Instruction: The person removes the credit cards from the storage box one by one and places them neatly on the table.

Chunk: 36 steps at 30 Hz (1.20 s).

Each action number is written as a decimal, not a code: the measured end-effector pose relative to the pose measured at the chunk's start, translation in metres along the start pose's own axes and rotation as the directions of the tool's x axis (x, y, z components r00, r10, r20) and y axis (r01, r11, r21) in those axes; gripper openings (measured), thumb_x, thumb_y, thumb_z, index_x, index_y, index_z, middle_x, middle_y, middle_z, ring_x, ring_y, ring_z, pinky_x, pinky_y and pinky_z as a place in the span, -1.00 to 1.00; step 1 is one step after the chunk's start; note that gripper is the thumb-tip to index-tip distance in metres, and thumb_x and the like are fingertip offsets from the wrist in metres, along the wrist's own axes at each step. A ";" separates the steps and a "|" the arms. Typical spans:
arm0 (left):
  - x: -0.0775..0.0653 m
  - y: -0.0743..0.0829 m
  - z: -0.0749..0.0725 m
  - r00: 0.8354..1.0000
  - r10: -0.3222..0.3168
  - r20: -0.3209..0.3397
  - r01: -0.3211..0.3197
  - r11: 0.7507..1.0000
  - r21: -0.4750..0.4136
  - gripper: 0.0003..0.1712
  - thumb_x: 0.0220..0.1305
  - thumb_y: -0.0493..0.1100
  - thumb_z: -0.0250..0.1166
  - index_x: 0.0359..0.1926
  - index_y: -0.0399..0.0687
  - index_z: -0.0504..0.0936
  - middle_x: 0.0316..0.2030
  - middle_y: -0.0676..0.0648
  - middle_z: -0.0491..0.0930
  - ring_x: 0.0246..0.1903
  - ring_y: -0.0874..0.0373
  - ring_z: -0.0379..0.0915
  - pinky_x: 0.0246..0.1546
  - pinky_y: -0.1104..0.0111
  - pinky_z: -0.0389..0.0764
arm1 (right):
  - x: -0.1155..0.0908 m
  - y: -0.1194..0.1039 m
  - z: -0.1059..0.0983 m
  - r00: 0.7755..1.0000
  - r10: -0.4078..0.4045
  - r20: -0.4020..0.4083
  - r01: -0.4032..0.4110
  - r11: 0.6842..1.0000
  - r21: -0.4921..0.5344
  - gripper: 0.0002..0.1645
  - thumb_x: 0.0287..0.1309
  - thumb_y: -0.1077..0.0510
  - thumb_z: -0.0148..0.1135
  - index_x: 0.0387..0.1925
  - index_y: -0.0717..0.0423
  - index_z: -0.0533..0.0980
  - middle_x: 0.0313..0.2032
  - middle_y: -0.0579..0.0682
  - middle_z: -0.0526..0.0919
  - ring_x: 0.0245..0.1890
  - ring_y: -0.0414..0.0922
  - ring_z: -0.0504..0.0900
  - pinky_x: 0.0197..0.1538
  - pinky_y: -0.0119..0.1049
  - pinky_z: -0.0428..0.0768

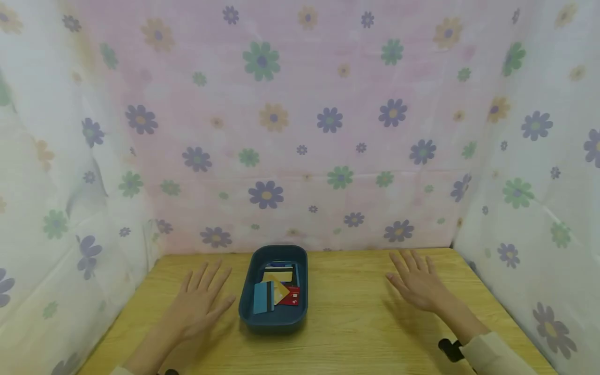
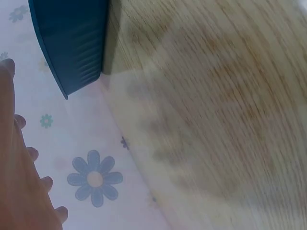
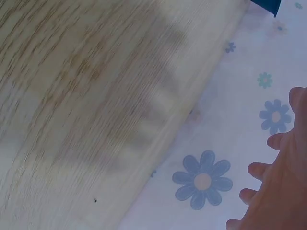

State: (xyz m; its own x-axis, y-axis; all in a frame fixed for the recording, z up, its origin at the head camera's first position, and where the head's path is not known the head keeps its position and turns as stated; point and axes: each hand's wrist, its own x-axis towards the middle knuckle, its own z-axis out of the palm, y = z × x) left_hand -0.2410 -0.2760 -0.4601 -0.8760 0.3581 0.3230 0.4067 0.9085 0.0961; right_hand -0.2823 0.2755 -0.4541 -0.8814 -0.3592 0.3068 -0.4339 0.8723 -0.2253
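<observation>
Blue bin point(image 1: 287, 314) with overlapping cards point(image 1: 280, 292), the lower ones partly hidden.

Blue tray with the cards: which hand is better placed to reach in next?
Likely the left hand: empty and just beside the tray, while the right hand, also empty, is farther away.

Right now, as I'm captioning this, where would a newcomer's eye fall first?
Probably the blue tray of overlapping cards, just left of centre on the wooden table. Then the left hand, empty, just left of the tray, and the right hand, also empty, farther to its right. Flowered cloth hangs behind and at both sides.
</observation>
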 end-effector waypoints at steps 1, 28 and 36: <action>0.000 0.000 0.000 1.000 -0.001 0.004 0.001 1.000 -0.001 -0.18 0.53 0.31 0.01 0.61 0.04 0.15 0.61 -0.22 -0.08 0.55 -0.37 -0.21 0.43 -0.35 -0.14 | 0.000 -0.002 0.000 1.000 -0.003 0.004 0.003 1.000 0.001 -0.19 0.58 -0.24 -0.12 0.55 0.23 0.17 0.48 0.47 0.10 0.46 0.53 -0.05 0.33 0.56 -0.16; -0.004 0.014 0.002 0.999 -0.031 0.040 0.033 0.997 -0.063 -0.03 0.40 0.49 0.06 0.63 0.16 0.11 0.62 -0.15 -0.07 0.55 -0.33 -0.16 0.40 -0.36 -0.03 | 0.011 -0.047 -0.005 0.999 -0.042 0.021 0.039 0.992 0.122 -0.18 0.56 -0.14 0.02 0.58 0.22 0.09 0.53 0.38 0.06 0.51 0.45 -0.05 0.37 0.54 -0.11; 0.000 0.023 0.006 0.999 -0.019 0.025 0.023 0.987 -0.158 0.03 0.33 0.49 0.17 0.62 0.11 0.12 0.61 -0.16 -0.01 0.52 -0.33 -0.05 0.38 -0.35 0.06 | 0.016 -0.056 0.001 0.995 -0.102 0.008 0.101 0.988 0.114 -0.12 0.46 -0.07 0.20 0.56 0.27 0.11 0.53 0.36 0.09 0.44 0.45 0.16 0.34 0.50 0.13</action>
State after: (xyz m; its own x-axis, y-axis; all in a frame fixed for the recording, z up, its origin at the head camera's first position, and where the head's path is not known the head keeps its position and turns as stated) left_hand -0.2331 -0.2540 -0.4636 -0.8900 0.3457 0.2973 0.4221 0.8712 0.2508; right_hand -0.2718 0.2204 -0.4381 -0.8339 -0.4488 0.3212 -0.5387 0.7884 -0.2970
